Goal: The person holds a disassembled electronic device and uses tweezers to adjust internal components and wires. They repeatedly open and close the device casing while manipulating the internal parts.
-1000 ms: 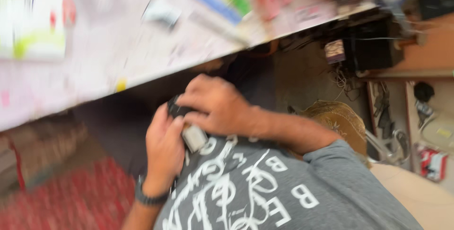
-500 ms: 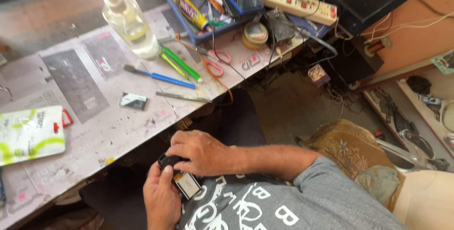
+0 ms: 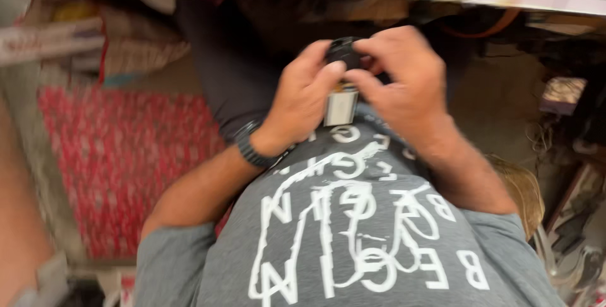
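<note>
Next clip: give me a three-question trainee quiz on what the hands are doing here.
1. True or false: both hands grip the small black and silver device together.
2. Which wrist carries the dark band? A) the left hand's B) the right hand's C) neither
3. Fill in: the floor covering to the left of the lap is patterned in ____ and white.

Key:
1. True: the left hand and right hand both close on it, above the grey printed shirt.
2. A
3. Red
</note>
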